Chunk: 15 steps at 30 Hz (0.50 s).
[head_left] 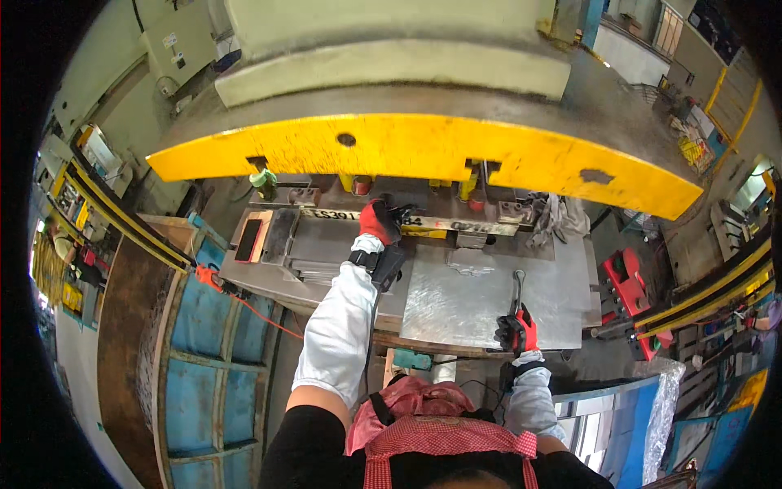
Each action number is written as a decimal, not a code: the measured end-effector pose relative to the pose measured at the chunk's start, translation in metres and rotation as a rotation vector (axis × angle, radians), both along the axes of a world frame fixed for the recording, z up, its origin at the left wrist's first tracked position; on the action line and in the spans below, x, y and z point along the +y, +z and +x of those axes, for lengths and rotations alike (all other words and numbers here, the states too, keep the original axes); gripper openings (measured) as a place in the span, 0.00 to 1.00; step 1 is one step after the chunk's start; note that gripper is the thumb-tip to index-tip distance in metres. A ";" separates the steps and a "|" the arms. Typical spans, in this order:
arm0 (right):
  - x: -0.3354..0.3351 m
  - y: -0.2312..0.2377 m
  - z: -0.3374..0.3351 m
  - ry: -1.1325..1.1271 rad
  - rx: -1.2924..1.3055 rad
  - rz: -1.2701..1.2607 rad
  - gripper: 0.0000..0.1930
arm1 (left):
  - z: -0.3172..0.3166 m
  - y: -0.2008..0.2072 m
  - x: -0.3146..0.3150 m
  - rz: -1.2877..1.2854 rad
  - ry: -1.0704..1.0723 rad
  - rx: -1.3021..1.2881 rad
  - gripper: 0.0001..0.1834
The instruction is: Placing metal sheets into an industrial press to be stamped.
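My left hand (380,224), in a red and black glove, reaches to the long metal die bar (472,226) under the press. Its dark fingertips blend into the die, so their grip is unclear. My right hand (519,330), in a similar glove, is closed round the lower end of a wrench (519,285). The wrench lies over a bare metal sheet (456,306), its ring end pointing toward the die. A few small thin metal pieces (471,262) sit at the sheet's far edge. White sleeves cover both my forearms.
The press's yellow front beam (423,148) spans above the die. Stacked metal plates (318,269) and a dark phone-like slab (249,240) lie left. Grey rags (560,218) lie right of the die. A blue framed panel (195,326) stands left, a red rack (626,281) right.
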State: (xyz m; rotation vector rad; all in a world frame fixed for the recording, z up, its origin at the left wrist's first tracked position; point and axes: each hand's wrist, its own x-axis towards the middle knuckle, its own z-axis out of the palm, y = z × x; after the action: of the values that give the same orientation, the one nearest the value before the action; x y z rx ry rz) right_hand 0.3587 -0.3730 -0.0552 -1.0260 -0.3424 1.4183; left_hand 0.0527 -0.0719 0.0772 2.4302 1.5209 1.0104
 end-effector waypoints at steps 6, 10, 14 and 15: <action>0.006 0.042 -0.025 -0.002 0.004 -0.023 0.07 | -0.019 0.002 -0.008 0.059 0.069 -0.154 0.09; -0.002 0.027 -0.005 -0.063 -0.092 -0.078 0.07 | 0.013 0.039 -0.025 0.053 -0.048 0.049 0.09; 0.012 0.013 -0.021 0.038 0.039 0.006 0.07 | -0.032 -0.023 0.021 -0.088 -0.130 -0.668 0.08; 0.011 0.010 -0.015 0.040 0.041 0.039 0.08 | -0.026 -0.022 0.024 -0.257 -0.116 -0.885 0.08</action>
State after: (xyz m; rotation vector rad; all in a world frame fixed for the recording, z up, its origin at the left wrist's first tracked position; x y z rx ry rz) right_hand 0.3434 -0.3617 -0.0454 -0.9621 -0.3614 1.4613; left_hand 0.0263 -0.0475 0.0548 1.5192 1.0778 1.4646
